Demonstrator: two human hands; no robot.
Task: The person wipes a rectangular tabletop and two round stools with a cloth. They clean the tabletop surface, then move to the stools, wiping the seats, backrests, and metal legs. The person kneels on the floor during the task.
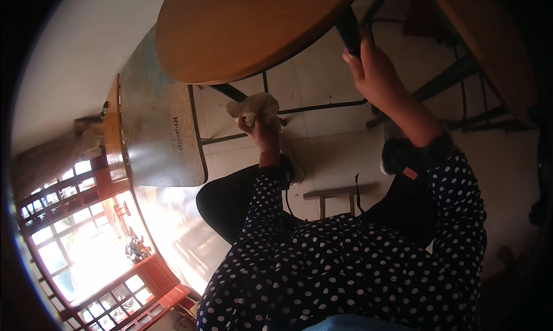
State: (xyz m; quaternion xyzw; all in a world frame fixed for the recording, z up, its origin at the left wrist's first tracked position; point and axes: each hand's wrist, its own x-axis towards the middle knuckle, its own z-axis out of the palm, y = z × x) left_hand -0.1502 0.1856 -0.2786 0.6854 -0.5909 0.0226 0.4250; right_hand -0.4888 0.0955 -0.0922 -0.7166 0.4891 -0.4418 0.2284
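My left hand [262,136] grips a crumpled pale cloth [255,105], pressed against the lower part of a dark leg [229,91] under a round wooden seat [255,33]. Farther right, my right hand [375,70] is wrapped around another dark leg [348,31] just below the seat's edge. The seat is brown and looks tilted, with its top cut off by the upper picture edge. Thin dark rods [324,108] run between the legs near the floor.
A worn board or tabletop [162,115] bearing writing stands left of the seat. Another brown wooden top [488,41] on dark legs [449,78] is at the right. Between my knees shows a small wooden stool [341,190]. Bright light enters through a red-framed doorway [164,279] at lower left.
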